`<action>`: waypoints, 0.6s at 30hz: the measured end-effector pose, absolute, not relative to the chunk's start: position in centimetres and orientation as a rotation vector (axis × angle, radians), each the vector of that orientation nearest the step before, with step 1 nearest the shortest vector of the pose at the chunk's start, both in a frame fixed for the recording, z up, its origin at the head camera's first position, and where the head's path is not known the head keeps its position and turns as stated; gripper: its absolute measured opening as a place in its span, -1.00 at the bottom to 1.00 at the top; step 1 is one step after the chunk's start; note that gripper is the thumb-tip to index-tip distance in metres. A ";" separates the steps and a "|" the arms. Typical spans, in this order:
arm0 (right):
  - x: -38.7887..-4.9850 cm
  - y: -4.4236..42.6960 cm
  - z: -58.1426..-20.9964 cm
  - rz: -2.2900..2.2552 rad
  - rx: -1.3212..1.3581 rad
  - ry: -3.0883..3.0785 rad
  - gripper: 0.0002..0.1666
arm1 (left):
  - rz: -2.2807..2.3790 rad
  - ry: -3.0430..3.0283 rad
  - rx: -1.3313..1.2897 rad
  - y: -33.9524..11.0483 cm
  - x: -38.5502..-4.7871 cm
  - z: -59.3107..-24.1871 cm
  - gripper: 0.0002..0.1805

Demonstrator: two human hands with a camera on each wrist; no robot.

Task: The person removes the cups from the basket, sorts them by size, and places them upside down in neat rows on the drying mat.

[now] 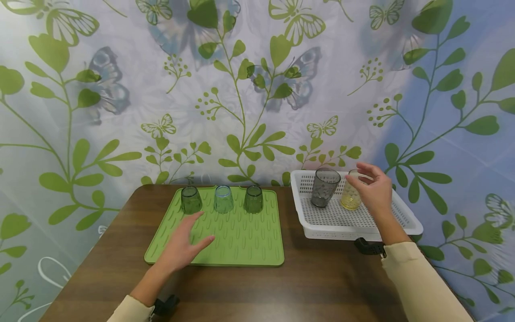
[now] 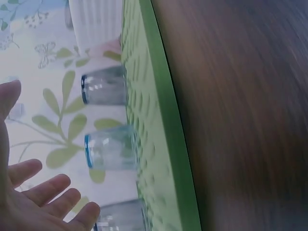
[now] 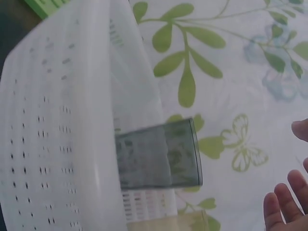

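Three short glasses stand in a row at the back of the green mat (image 1: 225,241): a dark green one (image 1: 191,201), a light blue-rimmed one (image 1: 223,200) and another dark one (image 1: 254,200). My left hand (image 1: 181,246) hovers over the mat's left part, fingers spread, holding nothing. In the white basket (image 1: 334,230) stand a tall grey glass (image 1: 323,190) and a yellow glass (image 1: 351,199). My right hand (image 1: 372,188) is at the yellow glass's upper right, fingers loosely bent; in the right wrist view the hand (image 3: 288,202) is apart from the grey glass (image 3: 161,156).
The brown wooden table (image 1: 257,290) carries the mat on the left and the basket on the right. Behind them hangs a cloth (image 1: 249,89) with green leaves and butterflies, close to the table's back edge.
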State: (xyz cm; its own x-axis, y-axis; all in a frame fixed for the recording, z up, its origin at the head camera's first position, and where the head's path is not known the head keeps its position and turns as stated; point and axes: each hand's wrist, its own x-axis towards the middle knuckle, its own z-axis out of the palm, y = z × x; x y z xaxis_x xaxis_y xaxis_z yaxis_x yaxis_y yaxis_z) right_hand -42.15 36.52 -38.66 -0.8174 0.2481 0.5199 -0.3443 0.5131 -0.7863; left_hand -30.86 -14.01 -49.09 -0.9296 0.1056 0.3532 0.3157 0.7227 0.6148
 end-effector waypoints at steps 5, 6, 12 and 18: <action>-42.9 37.7 -38.4 1.304 0.036 -2.181 -0.33 | -1.152 -2.614 -0.339 -12.6 -30.8 -48.8 -0.11; -43.0 37.9 -38.4 1.298 0.028 -2.197 -0.32 | -1.185 -2.607 -0.345 -12.4 -30.8 -48.7 -0.11; -43.9 39.7 -38.2 1.271 -0.004 -2.340 -0.20 | -1.322 -2.573 -0.387 -11.0 -30.8 -48.5 -0.13; -44.9 41.0 -38.1 1.263 -0.014 -2.408 -0.07 | -1.426 -2.521 -0.440 -9.7 -30.7 -48.2 -0.17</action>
State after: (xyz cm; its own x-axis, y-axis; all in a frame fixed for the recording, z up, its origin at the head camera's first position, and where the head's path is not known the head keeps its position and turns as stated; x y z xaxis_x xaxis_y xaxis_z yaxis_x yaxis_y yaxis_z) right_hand -44.89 40.98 -38.12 -0.9118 0.1996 0.3587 -0.1816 0.5875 -0.7886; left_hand -30.71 -9.67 -48.17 -0.9329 0.1534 0.3257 0.3582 0.4865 0.7969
